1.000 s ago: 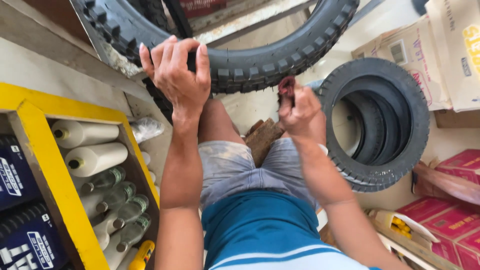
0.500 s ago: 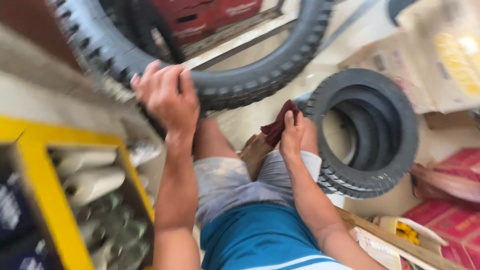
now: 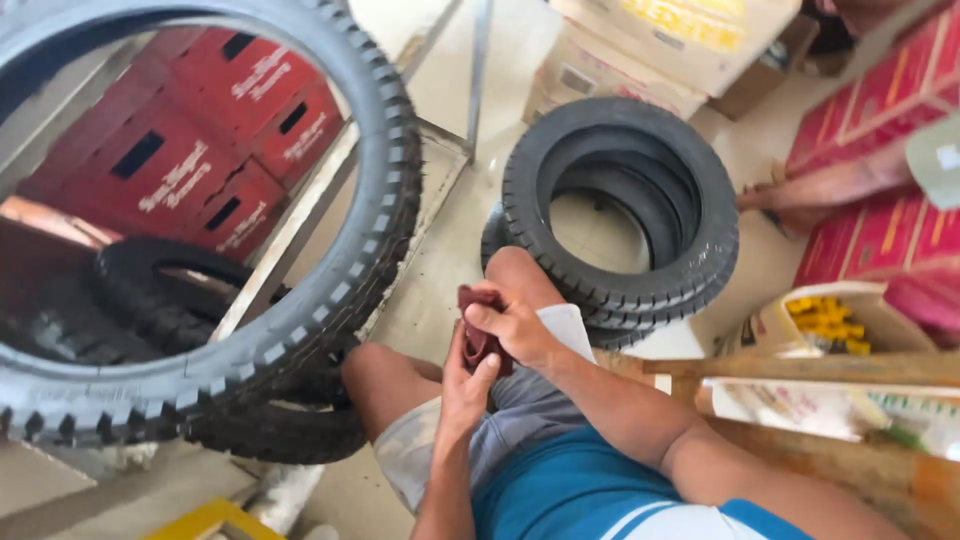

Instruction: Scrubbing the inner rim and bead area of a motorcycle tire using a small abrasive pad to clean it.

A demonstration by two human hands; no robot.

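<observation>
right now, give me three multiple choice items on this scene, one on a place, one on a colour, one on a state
1. Where does the stack of black rubber tyres lie?
A. on the floor past the person's knee
B. on a shelf
C. in a crate

2. What colour is the crumpled cloth?
A. white
B. dark red
C. yellow

3. How is the cloth held?
A. left hand alone
B. lying loose on the lap
C. between both hands

Answers:
1 A, the stack rests flat on the pale floor beyond the knee.
2 B, it shows maroon against the grey shorts.
3 C, the left hand and right hand both close on it, while the big knobbly black tyre stands untouched.
</observation>
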